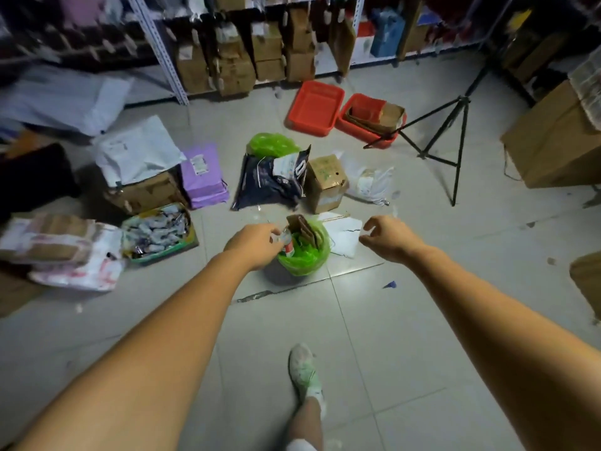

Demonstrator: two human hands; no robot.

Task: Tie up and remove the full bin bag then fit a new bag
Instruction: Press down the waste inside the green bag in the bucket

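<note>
In the centre of the frame a small round bin lined with a thin green plastic bag [304,252] stands on the grey tiled floor [406,320]. The bag is full, with brown cardboard pieces [305,229] sticking out. The left hand [253,244] is at the left rim of the bin, fingers curled around a small plastic bottle [287,240]. The right hand [388,237] hovers to the right of the bin, fingers loosely bent and holding nothing. Another crumpled green bag [271,144] lies higher, near two red plastic trays [315,107].
</note>
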